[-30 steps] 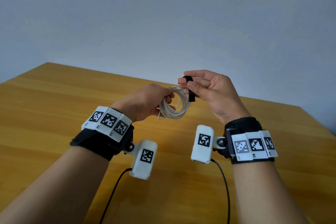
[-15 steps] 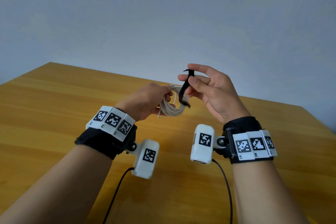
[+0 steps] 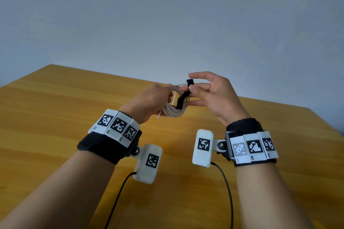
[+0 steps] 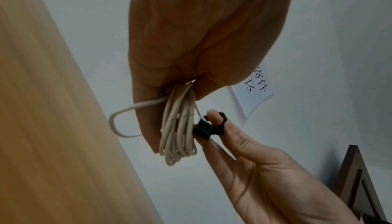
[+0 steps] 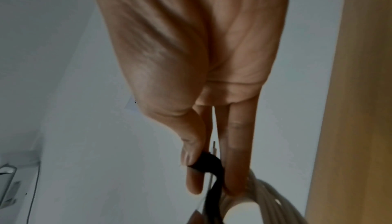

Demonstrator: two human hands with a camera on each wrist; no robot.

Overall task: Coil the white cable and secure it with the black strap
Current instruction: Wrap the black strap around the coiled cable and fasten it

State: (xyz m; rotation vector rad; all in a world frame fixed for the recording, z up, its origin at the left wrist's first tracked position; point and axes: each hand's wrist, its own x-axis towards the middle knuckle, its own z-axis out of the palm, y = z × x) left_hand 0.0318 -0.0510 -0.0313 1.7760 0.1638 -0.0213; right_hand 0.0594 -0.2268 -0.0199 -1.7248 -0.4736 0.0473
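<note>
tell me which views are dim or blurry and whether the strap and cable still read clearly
Head view: bright, even light, sharp; black strap and white cable read clearly. Left wrist view: dim, left hand shadowed, cable loops distinct, wooden table smeared. Right wrist view: dim and soft, right hand fills the frame, strap a dark blur, cable out of focus at the bottom.

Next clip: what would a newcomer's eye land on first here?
Midair above the wooden table, the left hand holds a coiled white cable. Beside it, the right hand pinches a black strap that runs down against the coil. Both wrists wear bands of black-and-white markers.
</note>
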